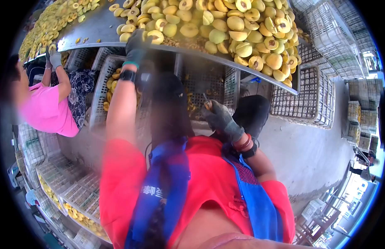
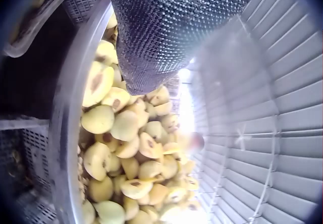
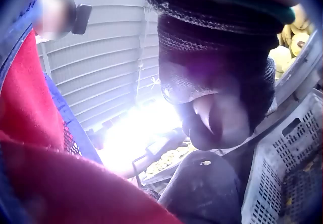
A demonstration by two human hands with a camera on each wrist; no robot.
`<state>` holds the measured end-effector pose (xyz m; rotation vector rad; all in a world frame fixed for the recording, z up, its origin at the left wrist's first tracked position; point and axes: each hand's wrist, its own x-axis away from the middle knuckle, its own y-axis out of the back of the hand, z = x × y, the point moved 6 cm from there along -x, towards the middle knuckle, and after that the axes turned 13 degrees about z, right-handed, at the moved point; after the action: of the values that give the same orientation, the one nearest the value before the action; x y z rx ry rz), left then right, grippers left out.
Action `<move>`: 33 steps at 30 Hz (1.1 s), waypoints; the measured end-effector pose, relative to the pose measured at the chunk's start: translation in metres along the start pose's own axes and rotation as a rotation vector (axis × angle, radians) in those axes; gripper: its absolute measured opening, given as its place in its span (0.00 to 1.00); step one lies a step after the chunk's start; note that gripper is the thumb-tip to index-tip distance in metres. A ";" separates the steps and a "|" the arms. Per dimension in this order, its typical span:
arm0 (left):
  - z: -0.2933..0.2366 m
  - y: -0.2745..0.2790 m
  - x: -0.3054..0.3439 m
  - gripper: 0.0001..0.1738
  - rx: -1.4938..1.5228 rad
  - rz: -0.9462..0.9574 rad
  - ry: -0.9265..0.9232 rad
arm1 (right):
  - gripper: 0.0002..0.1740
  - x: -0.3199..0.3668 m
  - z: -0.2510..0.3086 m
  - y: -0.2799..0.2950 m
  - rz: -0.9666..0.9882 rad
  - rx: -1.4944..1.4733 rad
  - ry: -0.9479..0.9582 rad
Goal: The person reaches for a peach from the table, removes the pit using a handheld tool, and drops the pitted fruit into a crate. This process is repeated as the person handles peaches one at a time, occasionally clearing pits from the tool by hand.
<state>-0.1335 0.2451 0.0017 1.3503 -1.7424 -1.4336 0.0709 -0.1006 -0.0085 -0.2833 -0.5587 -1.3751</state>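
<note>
Halved yellow fruits (image 1: 259,37), some with brown hollows in the middle, are heaped on a metal table (image 1: 97,45). My gloved left hand (image 1: 136,47) reaches over the table's near edge beside several halves; in the left wrist view the dark mesh glove (image 2: 166,32) hangs above the pile and hides its fingertips. Whether it grips a half I cannot tell. Lower down, in front of my knees, my gloved right hand (image 1: 222,119) grips a small pitting tool (image 1: 207,102) with a brown handle and a thin metal tip. The right wrist view shows the curled glove (image 3: 212,77) close up.
Under the table stand plastic crates (image 1: 201,87), one of them (image 1: 111,70) with fruit halves inside. A stacked crate (image 1: 302,99) is at the right end of the table. On the left another person (image 1: 51,99) in a pink top works at the same table.
</note>
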 end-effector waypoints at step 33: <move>-0.220 0.053 0.152 0.26 1.306 0.511 -0.195 | 0.14 0.034 0.083 0.035 -0.420 0.401 0.480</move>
<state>-0.0238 0.0113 0.0903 1.0690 -3.0374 -0.0036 0.0913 -0.0809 0.0837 0.5058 -0.4887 -1.6241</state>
